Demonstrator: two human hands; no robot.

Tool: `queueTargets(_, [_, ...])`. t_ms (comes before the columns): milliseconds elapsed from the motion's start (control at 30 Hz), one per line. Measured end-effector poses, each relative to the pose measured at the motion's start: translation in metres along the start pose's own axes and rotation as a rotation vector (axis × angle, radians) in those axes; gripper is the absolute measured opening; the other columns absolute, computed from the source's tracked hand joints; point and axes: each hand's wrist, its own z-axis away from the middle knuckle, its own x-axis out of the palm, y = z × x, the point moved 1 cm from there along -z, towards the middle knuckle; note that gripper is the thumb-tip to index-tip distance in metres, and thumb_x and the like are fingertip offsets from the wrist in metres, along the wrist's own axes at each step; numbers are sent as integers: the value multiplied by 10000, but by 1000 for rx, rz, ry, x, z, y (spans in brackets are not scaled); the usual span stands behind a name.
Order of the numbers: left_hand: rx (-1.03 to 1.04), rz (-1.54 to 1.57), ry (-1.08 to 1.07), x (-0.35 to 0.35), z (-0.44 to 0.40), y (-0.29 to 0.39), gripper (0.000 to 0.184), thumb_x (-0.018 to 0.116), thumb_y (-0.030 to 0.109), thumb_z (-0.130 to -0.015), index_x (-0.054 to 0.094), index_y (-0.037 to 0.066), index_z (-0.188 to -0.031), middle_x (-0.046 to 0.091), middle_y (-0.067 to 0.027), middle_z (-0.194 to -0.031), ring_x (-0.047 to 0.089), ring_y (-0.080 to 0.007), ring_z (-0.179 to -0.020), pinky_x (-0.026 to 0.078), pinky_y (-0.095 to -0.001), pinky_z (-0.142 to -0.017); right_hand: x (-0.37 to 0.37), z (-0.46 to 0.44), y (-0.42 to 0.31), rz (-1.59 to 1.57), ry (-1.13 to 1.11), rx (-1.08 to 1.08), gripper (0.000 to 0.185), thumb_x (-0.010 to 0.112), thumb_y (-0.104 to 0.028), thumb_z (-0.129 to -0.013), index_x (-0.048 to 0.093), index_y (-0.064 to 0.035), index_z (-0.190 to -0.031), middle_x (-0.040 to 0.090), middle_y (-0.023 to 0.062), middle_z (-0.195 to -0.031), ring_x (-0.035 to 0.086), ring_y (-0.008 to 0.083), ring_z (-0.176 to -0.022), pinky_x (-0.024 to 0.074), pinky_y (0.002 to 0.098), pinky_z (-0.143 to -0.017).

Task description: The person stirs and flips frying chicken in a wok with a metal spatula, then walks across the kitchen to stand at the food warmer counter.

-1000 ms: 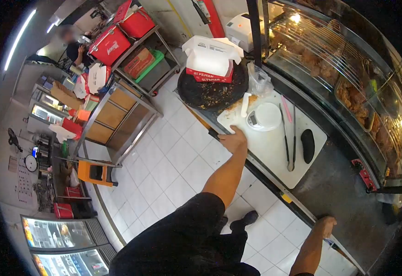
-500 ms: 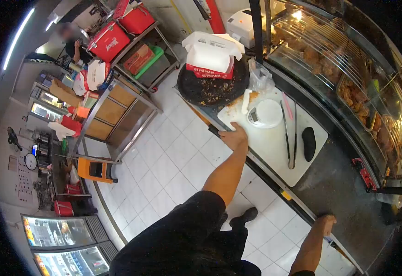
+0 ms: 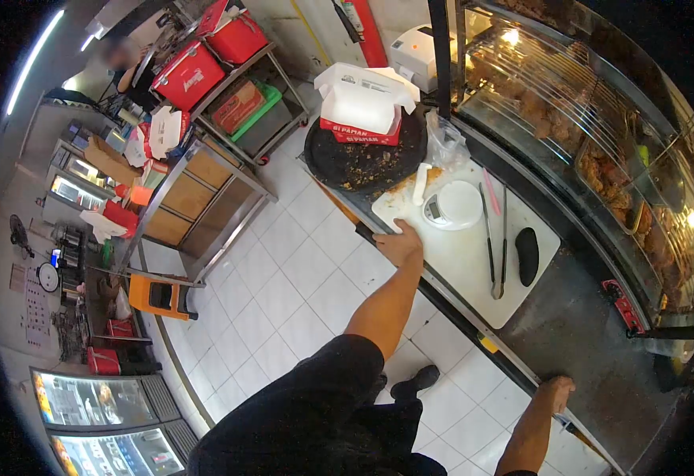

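My left hand (image 3: 401, 244) rests on the counter's front edge beside the white cutting board (image 3: 462, 274), its fingers apart and nothing held. Farther along, my right hand (image 3: 555, 393) is curled over the same edge, with part of its fingers hidden. On the board stand a white digital scale (image 3: 456, 204), a pair of tongs (image 3: 496, 254), a pink strip (image 3: 491, 190), a white handle-like item (image 3: 421, 184) and a dark oblong object (image 3: 527, 256). An open red-and-white food box (image 3: 360, 115) sits on a round black tray (image 3: 339, 163) strewn with crumbs.
A lit glass display case (image 3: 577, 119) with fried food runs along the counter's far side. Behind are a plastic bag (image 3: 444, 141), a white machine (image 3: 414, 55) and a cart with red coolers (image 3: 190, 73). Left are an orange stool (image 3: 156, 297), glass-door fridges (image 3: 97, 401) and another person (image 3: 128, 75).
The view has shifted slightly, so the counter and its items sit a little to the left. Both hands stay on the edge, and no object has been moved.
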Motion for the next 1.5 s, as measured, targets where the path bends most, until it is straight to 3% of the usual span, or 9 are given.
queueTargets(267, [22,2,-88,1,-1,-5,762,367,487,-759,202,-117,-1192,348,-302,-1138,409,-382,-1035,357,-413,-865,11,-16,1,33,57,41,729,398,-394,-778,144,188,-1136,402,289,-953,546,368,-728,486,402,-541])
queueTargets(333, [-51,-26,-232,-41,20,21,805,340,513,-767,133,-115,-1226,271,-308,-1211,362,-387,-1089,323,-421,-900,-12,27,-26,62,176,150,731,397,-395,-778,142,190,-1136,401,290,-953,545,368,-727,486,401,-540])
queueTargets(367, [47,-123,-60,2,-1,-7,788,351,505,-764,224,-176,-1137,376,-324,-1094,436,-400,-994,382,-427,-832,4,-1,-13,57,267,225,733,396,-395,-778,141,191,-1136,401,291,-953,545,368,-727,486,401,-539])
queueTargets(467, [-41,-2,-206,-20,10,4,768,344,543,-746,270,-128,-1113,426,-312,-1013,485,-419,-911,436,-468,-736,12,-8,35,89,528,451,736,393,-396,-778,137,194,-1137,401,294,-954,545,369,-726,486,401,-538])
queueTargets(567, [-151,68,-176,-32,27,22,711,382,511,-736,318,-112,-1073,444,-308,-988,504,-399,-886,440,-472,-720,-4,16,-2,120,687,610,740,391,-398,-779,134,197,-1137,400,296,-954,544,370,-725,486,400,-536])
queueTargets(833, [-215,82,-213,-40,40,24,700,356,517,-726,324,-83,-1086,441,-274,-1039,494,-384,-919,443,-472,-723,-25,32,-17,-17,572,586,732,460,-348,-760,121,186,-1130,380,290,-976,541,377,-765,485,409,-588])
queueTargets(1333, [-235,24,-235,-51,49,30,651,332,508,-751,318,-42,-1100,391,-246,-1111,486,-393,-921,473,-495,-672,-21,27,-12,-2,573,610,719,460,-330,-766,120,170,-1156,379,253,-991,539,366,-810,485,388,-629])
queueTargets(1433, [-1,-48,-338,-22,18,4,647,333,503,-752,326,-47,-1092,391,-252,-1103,488,-394,-914,475,-482,-676,-25,30,-17,28,562,617,720,464,-327,-764,121,172,-1154,378,252,-988,541,364,-805,489,382,-625])
queueTargets(1500, [22,-153,-287,39,-39,-29,657,331,517,-744,340,-45,-1085,406,-250,-1085,492,-392,-905,471,-477,-682,-22,28,-13,36,562,612,722,467,-323,-761,120,175,-1152,376,258,-989,542,365,-803,491,378,-623])
